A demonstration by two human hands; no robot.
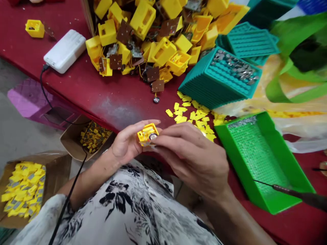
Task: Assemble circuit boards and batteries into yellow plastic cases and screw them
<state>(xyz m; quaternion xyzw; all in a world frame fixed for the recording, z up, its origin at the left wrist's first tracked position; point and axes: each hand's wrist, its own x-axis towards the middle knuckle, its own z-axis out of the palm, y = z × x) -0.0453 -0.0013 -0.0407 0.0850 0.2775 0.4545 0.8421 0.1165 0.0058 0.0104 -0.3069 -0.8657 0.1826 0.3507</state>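
My left hand [129,141] holds a small yellow plastic case [148,132], its open side facing up. Inside the case sits a round silver disc [153,136] with a dark rim, near its right side. My right hand [191,149] is closed, thumb and fingers pinched together at the edge of the case beside the disc. Whatever lies between those fingertips is hidden. Small flat yellow pieces [180,119] are scattered on the red table just beyond my right hand.
Yellow cases with brown circuit boards [152,74] are heaped at the back. Stacked teal trays [219,78] hold small metal parts. Right of my hands are a green bin [288,177] and a thin-tipped tool [293,191]. A cabled white power bank [65,51] lies left; cardboard boxes [57,170] stand below.
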